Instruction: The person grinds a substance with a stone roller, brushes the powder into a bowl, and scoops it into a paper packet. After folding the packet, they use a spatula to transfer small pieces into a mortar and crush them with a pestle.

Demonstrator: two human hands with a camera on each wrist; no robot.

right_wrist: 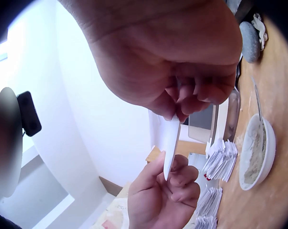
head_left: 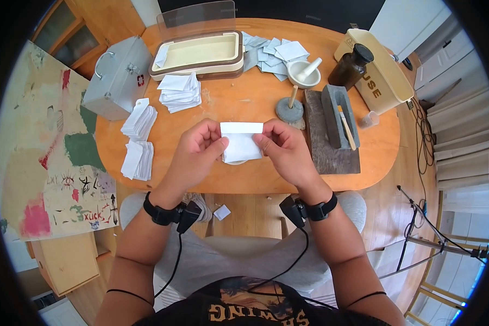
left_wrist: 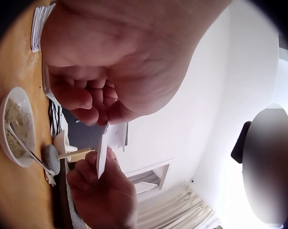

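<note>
A small white paper packet [head_left: 242,148] with a folded strip along its top edge is held up between both hands, over the table's near side. My left hand [head_left: 200,145] pinches its left side between thumb and fingers. At the opposite side my right hand [head_left: 286,148] pinches it the same way. Seen edge-on in the right wrist view, the packet looks flat and thin. Below it stands a white bowl [right_wrist: 269,162] of pale greyish powder [right_wrist: 253,160], with a metal spoon [left_wrist: 25,147] leaning in it. In the head view the packet hides most of that bowl.
Stacked white packets [head_left: 180,92] lie at left, near a silver case [head_left: 117,81]. Behind are an open-lidded cream box [head_left: 201,51] and loose pale papers [head_left: 271,54]. A mortar [head_left: 304,76], stone grinder [head_left: 289,110], stone trough [head_left: 336,117] and dark jar [head_left: 350,68] occupy the right.
</note>
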